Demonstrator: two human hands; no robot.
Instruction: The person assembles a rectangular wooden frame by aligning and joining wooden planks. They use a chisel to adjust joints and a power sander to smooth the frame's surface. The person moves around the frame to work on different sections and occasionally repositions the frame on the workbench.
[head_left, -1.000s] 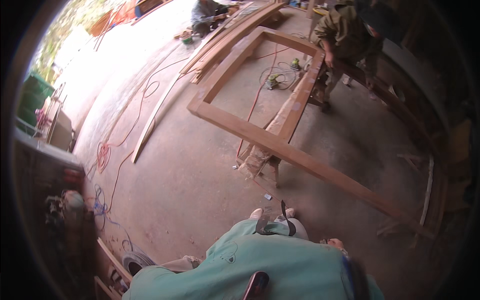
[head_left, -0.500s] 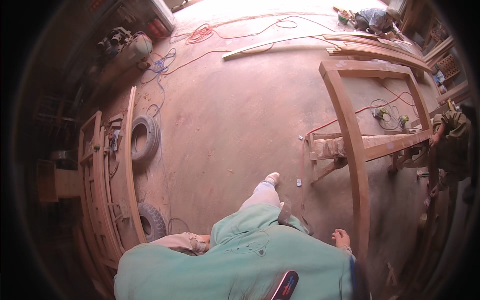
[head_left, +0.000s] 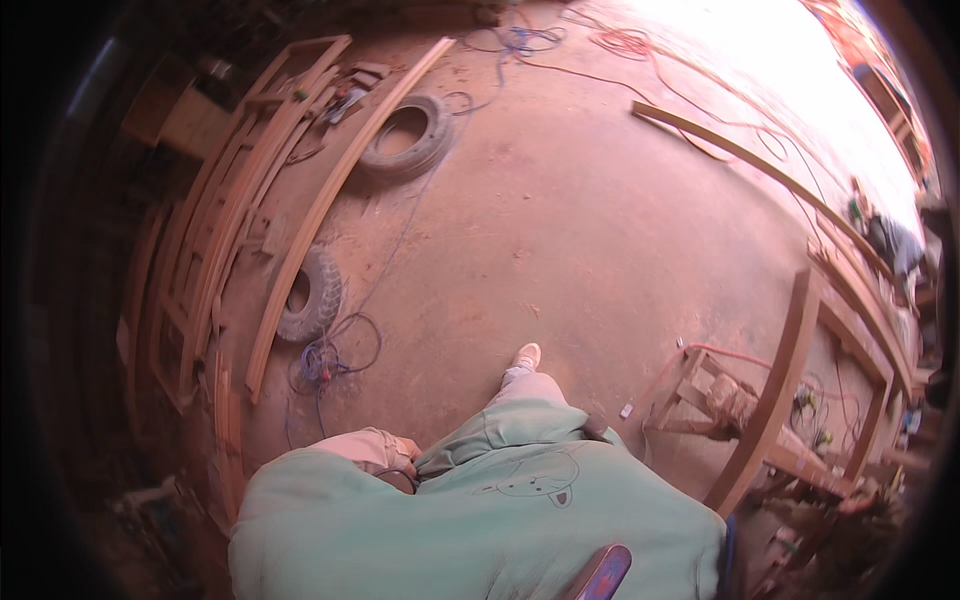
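Note:
My left hand [head_left: 408,447] shows only in small part, at the end of a pale sleeve [head_left: 362,447] beside my green top [head_left: 470,490]. Its fingers are hidden, so I cannot make out whether it holds anything. A dark curved edge [head_left: 398,481] lies just below it, too covered to name. My right hand is out of view. On the right, a wooden frame [head_left: 768,420] leans over a wooden trestle [head_left: 690,400], close to my right side.
Left lie long timber strips [head_left: 345,180], wooden frames [head_left: 215,220] and two tyres [head_left: 405,140] [head_left: 312,295]. A blue hose [head_left: 325,365] coils near my left side. A long board [head_left: 740,150] and red hose [head_left: 620,42] lie ahead. A person [head_left: 895,245] is at far right.
The view has swung left, so the room's contents appear shifted right. My right hand, visible earlier beside the wooden frame with fingers curled, has gone out of view.

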